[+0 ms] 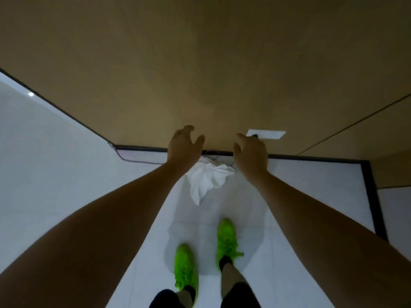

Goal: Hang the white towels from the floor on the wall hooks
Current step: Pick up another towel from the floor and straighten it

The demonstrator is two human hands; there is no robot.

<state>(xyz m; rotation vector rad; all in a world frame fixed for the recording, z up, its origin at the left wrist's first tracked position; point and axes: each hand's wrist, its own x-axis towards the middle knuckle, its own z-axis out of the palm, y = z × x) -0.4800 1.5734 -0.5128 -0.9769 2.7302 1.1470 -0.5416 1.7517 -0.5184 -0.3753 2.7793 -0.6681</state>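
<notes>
Seemingly, from the head view, a grab could miss: both grips hang well above the white towel (208, 178) crumpled on the floor (55, 170) at the wall's foot. It shows between and below the left hand (184, 144) and right hand (250, 152), both loosely spread, holding nothing.

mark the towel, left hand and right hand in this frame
towel (208, 178): head view, middle of the crumpled white cloth on the floor.
left hand (183, 145): head view, back of the hand, fingers loosely curled, holding nothing.
right hand (251, 152): head view, back of the hand, holding nothing.
</notes>
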